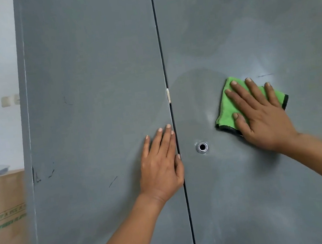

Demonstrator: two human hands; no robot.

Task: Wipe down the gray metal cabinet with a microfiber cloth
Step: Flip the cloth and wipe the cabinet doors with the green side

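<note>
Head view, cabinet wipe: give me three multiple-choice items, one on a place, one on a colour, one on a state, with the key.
1. Where is the cloth?
A. on the right door
B. on the left door
C. on the cardboard box

2. What colour is the cloth?
A. blue
B. green with a dark edge
C. white

3. How does the left hand lie?
A. gripping the cloth
B. curled in a fist
C. flat on the left door beside the gap

Key: 1 A, the right hand presses it on the right door, above the round lock hole; 2 B, bright green, black trim; 3 C, fingers straight.
</note>
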